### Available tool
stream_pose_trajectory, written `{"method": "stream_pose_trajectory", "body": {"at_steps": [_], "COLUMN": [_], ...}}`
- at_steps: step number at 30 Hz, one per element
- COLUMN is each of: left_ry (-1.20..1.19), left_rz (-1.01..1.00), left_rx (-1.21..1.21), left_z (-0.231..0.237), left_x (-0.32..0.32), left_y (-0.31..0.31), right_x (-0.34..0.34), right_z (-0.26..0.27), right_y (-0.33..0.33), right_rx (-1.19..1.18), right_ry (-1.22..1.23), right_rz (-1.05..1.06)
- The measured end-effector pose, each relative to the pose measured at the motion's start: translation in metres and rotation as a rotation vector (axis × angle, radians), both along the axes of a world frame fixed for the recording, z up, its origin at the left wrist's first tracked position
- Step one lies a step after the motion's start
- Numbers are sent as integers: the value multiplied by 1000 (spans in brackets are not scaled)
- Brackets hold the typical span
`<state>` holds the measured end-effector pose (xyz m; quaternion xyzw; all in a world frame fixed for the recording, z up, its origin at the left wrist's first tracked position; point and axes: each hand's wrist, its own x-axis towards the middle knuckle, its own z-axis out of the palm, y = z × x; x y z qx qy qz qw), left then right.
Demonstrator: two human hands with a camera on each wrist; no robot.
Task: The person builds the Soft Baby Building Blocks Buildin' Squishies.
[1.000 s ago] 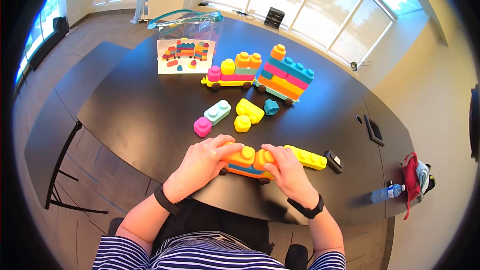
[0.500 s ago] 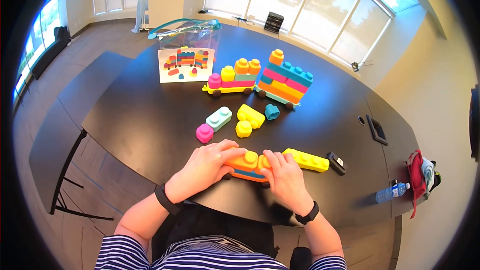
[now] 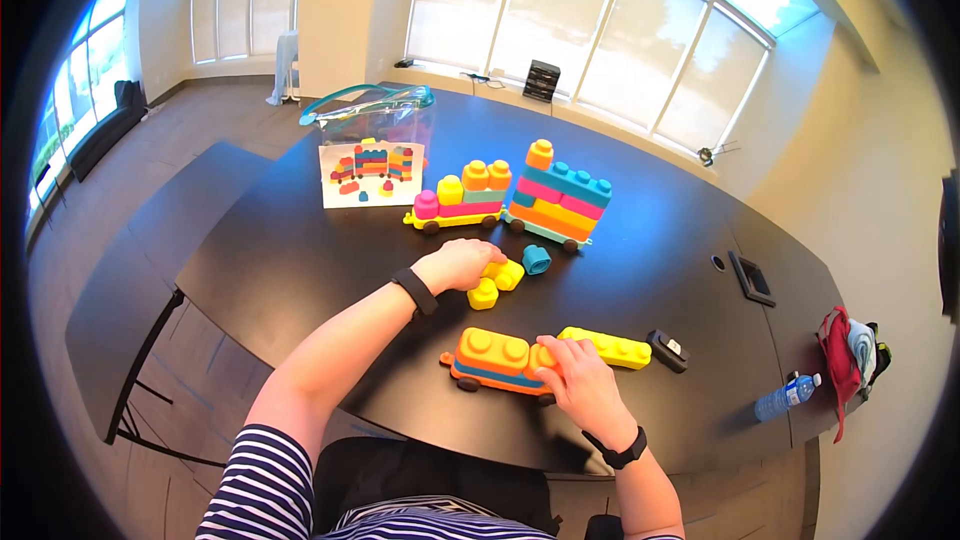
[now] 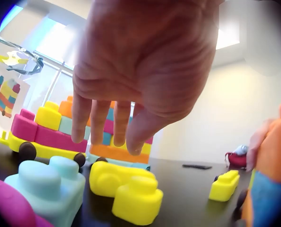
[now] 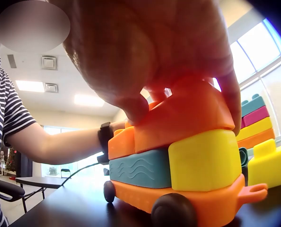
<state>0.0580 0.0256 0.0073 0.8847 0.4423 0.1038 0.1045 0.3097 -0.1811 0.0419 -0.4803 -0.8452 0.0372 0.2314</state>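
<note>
The left hand (image 3: 458,265) reaches over the loose blocks; in the left wrist view this hand (image 4: 145,71) hangs above a yellow two-stud block (image 4: 102,177) and a small yellow block (image 4: 138,201), fingers pointing down and holding nothing. A light-blue block (image 4: 51,184) and a pink block (image 4: 10,205) lie beside them. The right hand (image 3: 580,380) grips the right end of an orange wagon (image 3: 490,380). In the right wrist view its fingers and thumb hold an orange block (image 5: 187,116) on top, above a teal block (image 5: 140,168) and a yellow block (image 5: 204,161).
Behind stand a yellow-based wagon (image 3: 455,215) and a taller block wagon (image 3: 560,205). A teal block (image 3: 537,260), a long yellow block (image 3: 615,350) and a black object (image 3: 668,351) lie on the table. Farther off are a clear bag with a picture card (image 3: 372,177) and a bottle (image 3: 787,398).
The left hand has let go of the orange wagon and moved forward over the loose blocks. The right hand still holds the wagon's right end. The head view has tilted up slightly.
</note>
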Motion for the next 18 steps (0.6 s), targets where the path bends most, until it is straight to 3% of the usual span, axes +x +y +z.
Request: {"method": "stream_pose_trajectory", "body": {"at_steps": [6,13,18], "left_ry": [-29,-67,47], "left_rz": [18,79,20], "left_rx": [112,84,-100], "left_z": [-16,-3,13], "left_x": [13,23,5], "left_y": [15,25,11], "right_x": [6,6,5], "right_z": [-2,-4,-7], "right_y": [-1,0,-2], "right_rx": [6,34,34], "right_ry": [1,-8,7], "right_rz": [-3,-10,-11]}}
